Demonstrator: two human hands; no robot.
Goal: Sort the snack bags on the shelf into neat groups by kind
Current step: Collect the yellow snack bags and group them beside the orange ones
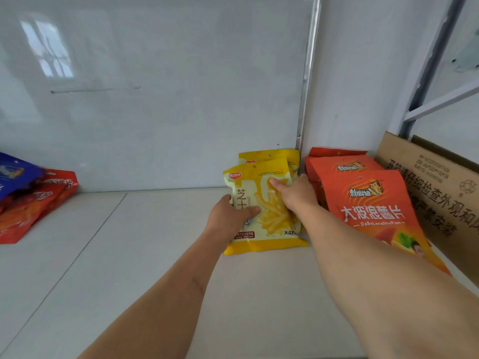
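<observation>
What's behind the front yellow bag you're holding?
A second yellow bag stands behind the front yellow bag; only its top edge shows. Anything further back is hidden.

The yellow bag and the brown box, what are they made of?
The yellow bag looks like thin plastic film, smooth and slightly shiny: it crinkles where the hands hold it and has a sealed flat edge. The brown box looks like plain cardboard: dull, matte brown with black print and a folded flap.

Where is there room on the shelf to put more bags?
The shelf is bare between the red bags at left and the yellow bags, and in front of them. The right is crowded: orange bags squeeze between yellow bags and cardboard box.
</observation>
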